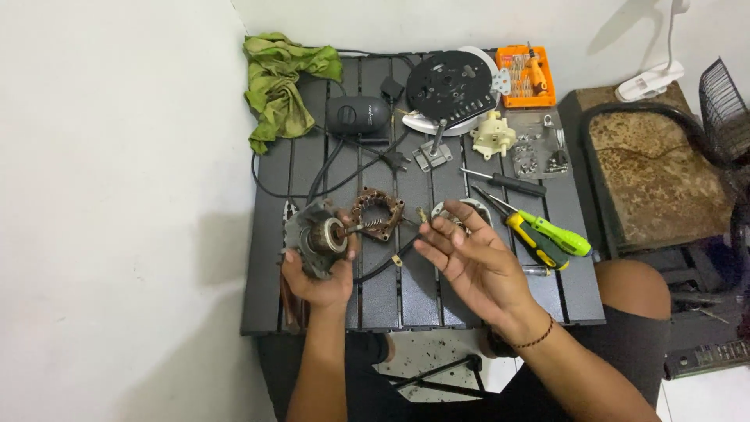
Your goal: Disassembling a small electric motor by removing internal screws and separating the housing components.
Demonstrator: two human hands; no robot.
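Head view: my left hand (pixel 316 273) has its grip closed round the rotor (pixel 316 237), held over the worktop (pixel 406 297) edge; my right hand (pixel 469 262) hovers open, empty. A slip could drop it floorward, or its shaft might, I think, snag the stator (pixel 377 212).

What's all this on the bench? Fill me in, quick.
A person sits at a dark slatted metal table. The left hand holds a grey motor rotor with a shaft. The right hand hovers open, palm up, holding nothing. A brown copper-wound stator ring, green-and-yellow pliers and a crumpled green rag lie on the table.
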